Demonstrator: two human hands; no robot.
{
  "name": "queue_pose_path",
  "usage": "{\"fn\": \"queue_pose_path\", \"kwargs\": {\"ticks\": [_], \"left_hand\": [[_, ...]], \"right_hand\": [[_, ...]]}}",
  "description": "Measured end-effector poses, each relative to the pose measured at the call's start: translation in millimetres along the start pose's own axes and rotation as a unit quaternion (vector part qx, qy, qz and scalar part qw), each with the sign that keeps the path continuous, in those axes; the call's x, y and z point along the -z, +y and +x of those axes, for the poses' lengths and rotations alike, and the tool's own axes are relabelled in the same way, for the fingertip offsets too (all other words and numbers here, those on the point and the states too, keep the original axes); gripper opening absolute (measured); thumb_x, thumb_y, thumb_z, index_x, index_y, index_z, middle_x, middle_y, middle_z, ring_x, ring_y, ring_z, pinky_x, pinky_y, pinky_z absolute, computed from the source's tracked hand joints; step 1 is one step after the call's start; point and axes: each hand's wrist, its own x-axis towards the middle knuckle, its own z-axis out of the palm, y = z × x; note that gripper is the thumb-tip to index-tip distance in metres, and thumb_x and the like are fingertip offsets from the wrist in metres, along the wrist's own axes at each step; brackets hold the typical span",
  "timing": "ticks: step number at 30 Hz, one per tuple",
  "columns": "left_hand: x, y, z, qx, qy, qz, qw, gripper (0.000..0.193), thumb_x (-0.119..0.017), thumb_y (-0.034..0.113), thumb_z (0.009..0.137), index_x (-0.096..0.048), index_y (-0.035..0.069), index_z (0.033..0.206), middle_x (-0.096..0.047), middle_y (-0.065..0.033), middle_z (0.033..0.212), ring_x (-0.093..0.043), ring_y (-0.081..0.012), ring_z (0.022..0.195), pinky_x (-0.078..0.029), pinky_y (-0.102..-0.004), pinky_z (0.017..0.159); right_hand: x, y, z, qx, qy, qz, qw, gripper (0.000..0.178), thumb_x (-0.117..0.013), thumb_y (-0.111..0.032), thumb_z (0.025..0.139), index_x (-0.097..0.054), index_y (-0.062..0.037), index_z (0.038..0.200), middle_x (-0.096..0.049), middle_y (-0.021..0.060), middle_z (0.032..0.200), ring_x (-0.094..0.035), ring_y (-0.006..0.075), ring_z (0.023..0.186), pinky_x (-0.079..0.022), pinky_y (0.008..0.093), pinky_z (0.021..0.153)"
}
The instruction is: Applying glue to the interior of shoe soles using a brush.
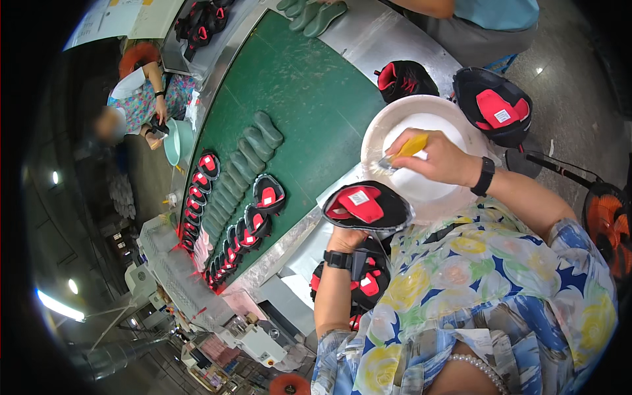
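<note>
My left hand (347,238) is closed under a black shoe upper (390,210) and holds it up, its red tongue with a white label facing me. In my right hand (442,160) is a brush (413,145) with a yellow handle. Its pale bristles sit over the near left rim of a pale basin (376,122), just above the shoe upper; I cannot tell whether they touch the rim. White liquid (431,122) lies in the basin. Beyond the basin rests a black and red shoe (407,82), and another black upper (471,99) with a red tongue is at its right.
A green conveyor belt (309,85) carries rows of grey-green foot-shaped pieces (253,141) and black-red uppers (268,194). More uppers (372,283) lie by my left forearm. Across the belt a co-worker (158,99) works beside a teal basin (174,141). An orange fan (605,224) stands right.
</note>
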Motion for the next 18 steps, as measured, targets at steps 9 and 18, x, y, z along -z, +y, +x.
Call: {"fn": "queue_pose_path", "kwargs": {"ticks": [9,18], "left_hand": [[-50,-49,13,0.077,0.043,-0.036,0.995,0.057,-0.046,0.054,0.101,-0.052,0.010,0.136,-0.066,-0.0151,0.125,-0.071,-0.0278,0.103,-0.066,-0.0390,0.072],[-21,-41,9,-0.081,0.014,-0.023,0.996,0.055,-0.047,0.047,0.102,-0.050,0.007,0.139,-0.062,-0.0160,0.132,-0.066,-0.0305,0.113,-0.059,-0.0451,0.093]], "right_hand": [[-36,1,29,0.256,-0.157,-0.066,0.952,0.018,-0.066,-0.024,0.093,-0.060,-0.0072,0.096,-0.066,0.0075,0.094,-0.064,0.0271,0.091,-0.050,0.0393,0.085],[8,6,29,-0.095,-0.293,-0.160,0.938,0.024,-0.069,-0.026,0.090,-0.061,-0.0045,0.093,-0.066,0.0149,0.086,-0.064,0.0343,0.083,-0.049,0.0414,0.075]]}}
